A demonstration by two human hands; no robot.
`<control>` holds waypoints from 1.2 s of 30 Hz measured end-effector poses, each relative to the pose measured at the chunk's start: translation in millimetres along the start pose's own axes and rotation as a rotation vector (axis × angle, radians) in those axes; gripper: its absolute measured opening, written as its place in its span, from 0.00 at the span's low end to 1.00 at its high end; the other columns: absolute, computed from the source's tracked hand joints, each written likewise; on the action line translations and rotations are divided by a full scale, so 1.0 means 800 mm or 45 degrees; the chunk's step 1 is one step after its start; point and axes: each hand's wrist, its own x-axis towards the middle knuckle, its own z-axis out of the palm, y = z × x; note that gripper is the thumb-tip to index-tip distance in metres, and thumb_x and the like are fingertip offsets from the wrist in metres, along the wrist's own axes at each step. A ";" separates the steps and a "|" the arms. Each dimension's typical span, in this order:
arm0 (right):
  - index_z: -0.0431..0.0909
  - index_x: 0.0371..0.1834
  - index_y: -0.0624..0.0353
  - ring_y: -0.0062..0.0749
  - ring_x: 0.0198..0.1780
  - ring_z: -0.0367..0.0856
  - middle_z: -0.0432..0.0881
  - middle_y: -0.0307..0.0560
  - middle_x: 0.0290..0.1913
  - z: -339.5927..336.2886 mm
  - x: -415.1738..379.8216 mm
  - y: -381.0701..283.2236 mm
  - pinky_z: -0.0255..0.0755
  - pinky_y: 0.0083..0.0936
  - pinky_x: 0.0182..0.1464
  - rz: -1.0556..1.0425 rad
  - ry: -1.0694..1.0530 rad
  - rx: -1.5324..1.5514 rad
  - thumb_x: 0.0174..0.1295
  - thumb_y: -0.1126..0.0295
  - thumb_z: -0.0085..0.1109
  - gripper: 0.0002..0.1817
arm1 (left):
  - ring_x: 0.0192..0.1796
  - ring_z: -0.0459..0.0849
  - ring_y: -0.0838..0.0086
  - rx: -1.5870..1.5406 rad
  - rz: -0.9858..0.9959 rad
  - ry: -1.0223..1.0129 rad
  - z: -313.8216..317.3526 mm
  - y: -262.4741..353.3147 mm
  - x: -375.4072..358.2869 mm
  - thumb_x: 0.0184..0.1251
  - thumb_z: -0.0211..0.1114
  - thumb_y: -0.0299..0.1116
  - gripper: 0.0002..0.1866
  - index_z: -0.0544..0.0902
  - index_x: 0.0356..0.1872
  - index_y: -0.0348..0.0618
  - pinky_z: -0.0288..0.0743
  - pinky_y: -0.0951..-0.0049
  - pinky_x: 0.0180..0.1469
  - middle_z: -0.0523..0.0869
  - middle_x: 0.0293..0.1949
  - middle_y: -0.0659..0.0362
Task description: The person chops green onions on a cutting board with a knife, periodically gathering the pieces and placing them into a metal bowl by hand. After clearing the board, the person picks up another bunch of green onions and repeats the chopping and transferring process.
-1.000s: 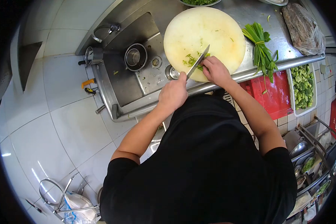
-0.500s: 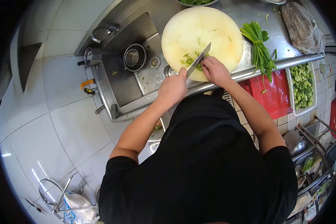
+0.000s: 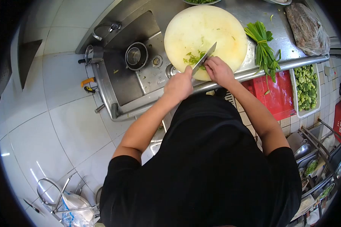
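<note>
My left hand (image 3: 179, 85) is wrapped round the handle of a kitchen knife (image 3: 205, 57). The blade points up and to the right over a round, pale cutting board (image 3: 201, 24). Close beside the blade, the fingers of my right hand (image 3: 220, 70) are bent together and pressed down on green vegetable stalks, mostly hidden beneath them. Small chopped green pieces (image 3: 193, 58) lie on the board left of the blade. To the right of the board rests a tied bunch of leafy greens (image 3: 262, 41), its leaf ends hanging over the counter's front edge.
At left is a steel sink (image 3: 121, 81) with a round metal pot (image 3: 136, 56) in it and a faucet (image 3: 114, 27) behind. A plastic-wrapped bundle (image 3: 307, 30) sits at the counter's right. Below are a red crate (image 3: 278, 100) and a white tub of cut green vegetables (image 3: 307, 89).
The knife and my left hand have shifted slightly right and up. My right hand stays bent beside the blade, almost unmoved.
</note>
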 end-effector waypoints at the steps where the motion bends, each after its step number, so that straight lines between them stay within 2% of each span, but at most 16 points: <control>1: 0.79 0.38 0.60 0.46 0.44 0.80 0.78 0.49 0.40 0.001 -0.001 0.000 0.77 0.36 0.47 -0.006 0.001 0.000 0.61 0.72 0.61 0.05 | 0.39 0.86 0.40 -0.001 -0.002 0.006 0.000 -0.002 -0.006 0.71 0.55 0.32 0.11 0.70 0.49 0.40 0.77 0.40 0.43 0.85 0.32 0.36; 3: 0.79 0.38 0.60 0.46 0.43 0.79 0.78 0.49 0.39 0.000 -0.001 0.000 0.77 0.37 0.47 -0.002 0.028 0.008 0.61 0.72 0.61 0.05 | 0.39 0.86 0.39 -0.035 -0.026 -0.047 0.004 -0.007 -0.015 0.73 0.55 0.34 0.11 0.70 0.49 0.40 0.77 0.41 0.43 0.86 0.32 0.37; 8: 0.79 0.38 0.60 0.47 0.44 0.79 0.78 0.49 0.39 -0.010 -0.002 -0.010 0.76 0.37 0.47 0.069 -0.003 0.035 0.60 0.72 0.63 0.06 | 0.41 0.86 0.40 -0.092 -0.080 0.020 0.028 0.001 0.009 0.73 0.55 0.36 0.12 0.69 0.50 0.41 0.77 0.42 0.44 0.86 0.33 0.37; 10: 0.79 0.39 0.61 0.48 0.44 0.78 0.78 0.51 0.39 -0.023 0.006 -0.018 0.76 0.38 0.48 0.006 0.233 0.110 0.57 0.73 0.64 0.08 | 0.39 0.84 0.37 -0.163 -0.039 0.055 0.026 -0.002 0.014 0.74 0.55 0.36 0.12 0.69 0.49 0.41 0.74 0.39 0.43 0.84 0.31 0.36; 11: 0.79 0.39 0.61 0.48 0.44 0.78 0.78 0.51 0.39 -0.023 0.005 -0.022 0.76 0.38 0.48 0.001 0.237 0.111 0.57 0.73 0.64 0.08 | 0.39 0.84 0.37 -0.160 -0.040 0.060 0.026 -0.004 0.014 0.74 0.55 0.36 0.12 0.69 0.49 0.41 0.74 0.39 0.43 0.84 0.31 0.36; 13: 0.79 0.39 0.61 0.49 0.45 0.78 0.79 0.52 0.40 -0.026 -0.004 -0.026 0.76 0.38 0.49 0.130 0.123 0.097 0.55 0.74 0.64 0.09 | 0.40 0.84 0.38 -0.148 -0.059 0.028 0.020 0.003 0.012 0.74 0.55 0.36 0.11 0.70 0.48 0.41 0.74 0.39 0.44 0.84 0.32 0.35; 16: 0.80 0.37 0.61 0.49 0.45 0.79 0.79 0.52 0.39 -0.015 -0.006 -0.011 0.76 0.37 0.49 0.168 0.053 0.060 0.54 0.74 0.63 0.08 | 0.40 0.87 0.42 -0.062 -0.015 0.022 0.002 0.008 0.009 0.72 0.55 0.34 0.10 0.70 0.48 0.41 0.77 0.42 0.43 0.86 0.33 0.38; 20: 0.81 0.35 0.61 0.48 0.44 0.79 0.80 0.51 0.37 -0.013 -0.005 -0.007 0.76 0.38 0.48 0.220 0.027 0.066 0.55 0.74 0.62 0.06 | 0.38 0.87 0.42 0.013 0.005 -0.023 -0.017 0.008 -0.021 0.71 0.55 0.33 0.10 0.70 0.47 0.40 0.77 0.42 0.41 0.86 0.32 0.39; 22: 0.81 0.34 0.61 0.47 0.43 0.80 0.80 0.50 0.36 -0.011 -0.007 -0.008 0.77 0.39 0.47 0.204 0.040 0.052 0.56 0.73 0.61 0.05 | 0.36 0.86 0.41 0.054 -0.016 -0.017 -0.018 0.008 -0.041 0.69 0.56 0.32 0.10 0.70 0.47 0.40 0.77 0.41 0.39 0.86 0.30 0.39; 25: 0.81 0.35 0.60 0.47 0.43 0.80 0.80 0.49 0.37 -0.009 -0.009 -0.006 0.77 0.39 0.46 0.181 0.009 0.035 0.56 0.73 0.61 0.05 | 0.36 0.86 0.41 0.012 -0.027 0.023 0.029 0.000 -0.021 0.68 0.56 0.31 0.10 0.70 0.47 0.40 0.77 0.41 0.39 0.85 0.30 0.38; 29: 0.81 0.35 0.59 0.46 0.43 0.80 0.80 0.48 0.36 -0.009 -0.010 -0.005 0.78 0.37 0.46 0.172 0.004 0.005 0.56 0.73 0.61 0.05 | 0.36 0.86 0.41 0.019 0.057 0.045 0.010 0.006 -0.009 0.69 0.55 0.31 0.10 0.69 0.47 0.40 0.77 0.42 0.39 0.85 0.29 0.38; 31: 0.80 0.36 0.59 0.45 0.42 0.80 0.80 0.48 0.36 -0.007 -0.013 -0.005 0.78 0.37 0.45 0.115 0.069 0.004 0.56 0.73 0.62 0.06 | 0.36 0.86 0.40 0.042 -0.025 -0.012 0.001 0.007 -0.035 0.70 0.55 0.31 0.09 0.69 0.46 0.40 0.77 0.42 0.39 0.85 0.29 0.38; 34: 0.80 0.36 0.59 0.45 0.41 0.79 0.79 0.48 0.36 -0.005 -0.015 -0.006 0.77 0.37 0.44 0.065 0.141 0.020 0.55 0.75 0.63 0.06 | 0.36 0.86 0.40 -0.015 -0.058 0.019 0.022 0.012 -0.022 0.71 0.55 0.32 0.10 0.70 0.46 0.40 0.77 0.41 0.40 0.85 0.30 0.38; 36: 0.80 0.36 0.59 0.45 0.41 0.79 0.79 0.48 0.36 -0.007 -0.017 -0.006 0.77 0.37 0.44 0.063 0.124 0.030 0.54 0.75 0.63 0.07 | 0.36 0.86 0.40 0.018 -0.027 0.019 0.009 0.013 -0.021 0.72 0.55 0.33 0.10 0.70 0.46 0.40 0.77 0.41 0.40 0.85 0.29 0.38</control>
